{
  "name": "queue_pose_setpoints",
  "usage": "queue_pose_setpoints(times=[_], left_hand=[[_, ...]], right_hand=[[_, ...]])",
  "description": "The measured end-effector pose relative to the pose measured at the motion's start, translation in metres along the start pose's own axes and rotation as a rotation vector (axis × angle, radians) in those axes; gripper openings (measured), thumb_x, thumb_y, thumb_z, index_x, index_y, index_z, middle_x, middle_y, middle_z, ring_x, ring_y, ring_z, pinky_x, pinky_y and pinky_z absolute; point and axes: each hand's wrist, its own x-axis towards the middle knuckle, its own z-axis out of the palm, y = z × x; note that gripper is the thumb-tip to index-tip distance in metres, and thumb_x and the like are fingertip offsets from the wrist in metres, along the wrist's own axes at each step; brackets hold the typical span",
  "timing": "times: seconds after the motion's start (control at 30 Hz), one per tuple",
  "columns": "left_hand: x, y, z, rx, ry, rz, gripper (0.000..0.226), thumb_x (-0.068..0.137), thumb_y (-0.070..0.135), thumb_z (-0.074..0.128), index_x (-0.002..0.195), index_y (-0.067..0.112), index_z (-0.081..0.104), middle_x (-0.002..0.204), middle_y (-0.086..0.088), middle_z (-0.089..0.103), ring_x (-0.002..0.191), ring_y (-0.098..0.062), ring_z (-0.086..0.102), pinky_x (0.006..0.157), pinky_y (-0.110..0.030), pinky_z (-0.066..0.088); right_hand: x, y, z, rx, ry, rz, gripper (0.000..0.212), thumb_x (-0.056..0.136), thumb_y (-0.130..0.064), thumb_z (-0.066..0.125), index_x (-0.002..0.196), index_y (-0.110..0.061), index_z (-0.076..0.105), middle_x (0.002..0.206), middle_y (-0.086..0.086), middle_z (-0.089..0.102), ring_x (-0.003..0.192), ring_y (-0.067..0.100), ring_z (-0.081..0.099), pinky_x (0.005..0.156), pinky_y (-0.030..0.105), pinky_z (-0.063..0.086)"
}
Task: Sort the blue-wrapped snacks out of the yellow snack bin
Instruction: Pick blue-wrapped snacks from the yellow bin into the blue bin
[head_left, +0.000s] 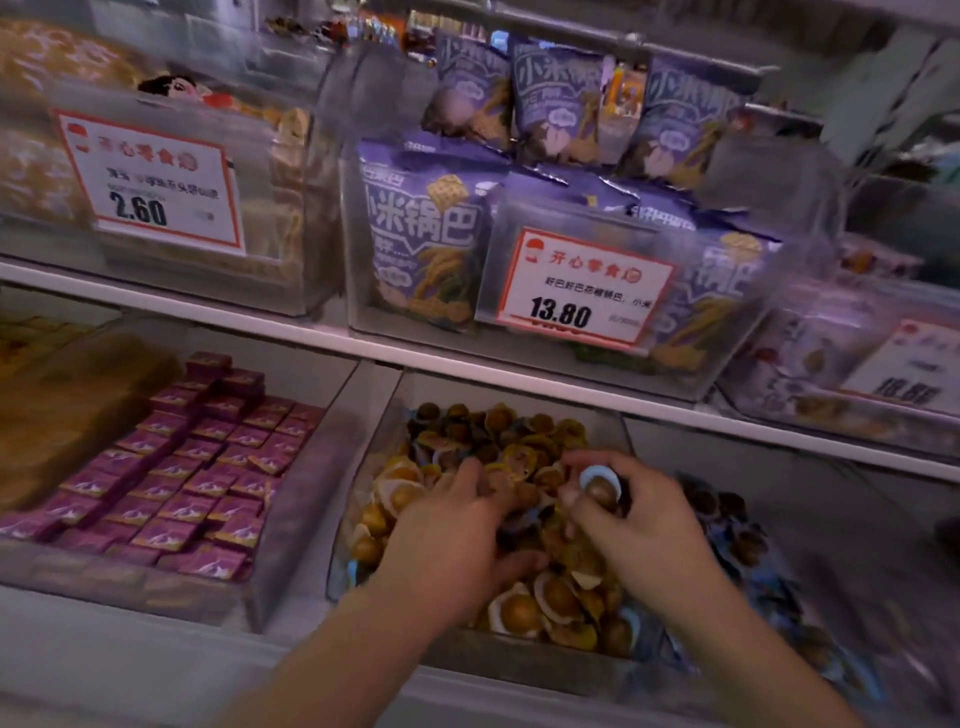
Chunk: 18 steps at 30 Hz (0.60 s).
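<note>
A clear bin (363, 478) on the lower shelf is full of small round snacks in yellow wrappers (519, 608), with a few blue-wrapped ones mixed in. My right hand (634, 525) is over the middle of the bin and pinches a blue-wrapped snack (600, 486) between thumb and fingers, lifted just above the pile. My left hand (457, 530) is sunk into the pile to its left, fingers curled among the snacks; whether it holds one is hidden. The bin to the right (737, 540) holds blue-wrapped snacks of the same kind.
Left of the yellow bin stands a bin of small purple boxes (197, 467). The upper shelf carries purple snack bags (421, 244) behind a price card reading 13.80 (582, 286), and a bin with a 2.60 card (150, 182). A white shelf edge (467, 364) overhangs the bins.
</note>
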Motion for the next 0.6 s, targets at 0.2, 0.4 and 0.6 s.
queue_pose_setpoints(times=[0.2, 0.4, 0.6], left_hand=[[0.009, 0.009, 0.0, -0.343, 0.166, -0.057, 0.032, 0.09, 0.058, 0.055, 0.114, 0.04, 0.067, 0.103, 0.02, 0.048, 0.093, 0.002, 0.055, 0.078, -0.015, 0.047], [0.007, 0.048, -0.018, -0.581, 0.345, 0.073, 0.026, 0.097, 0.045, 0.049, 0.119, 0.036, 0.058, 0.115, 0.019, 0.049, 0.11, -0.001, 0.054, 0.091, -0.013, 0.04], [-0.002, 0.079, 0.001, -0.325, 0.217, 0.173, 0.07, 0.09, 0.049, 0.043, 0.153, 0.023, 0.027, 0.154, 0.008, 0.033, 0.148, -0.016, 0.022, 0.118, -0.05, 0.028]], right_hand=[[0.004, 0.0, -0.007, 0.216, 0.001, 0.091, 0.016, 0.098, -0.012, 0.058, 0.099, -0.027, 0.064, 0.073, 0.009, 0.072, 0.059, 0.012, 0.069, 0.053, 0.02, 0.05], [-0.003, -0.008, -0.012, 1.223, -0.323, 0.515, 0.039, 0.1, -0.031, 0.052, 0.124, -0.002, 0.063, 0.113, 0.018, 0.071, 0.091, 0.026, 0.073, 0.076, 0.041, 0.059], [-0.017, -0.006, -0.016, 1.0, -0.111, 0.411, 0.026, 0.09, -0.014, 0.069, 0.116, -0.012, 0.069, 0.105, 0.007, 0.075, 0.088, 0.018, 0.073, 0.072, 0.025, 0.057]])
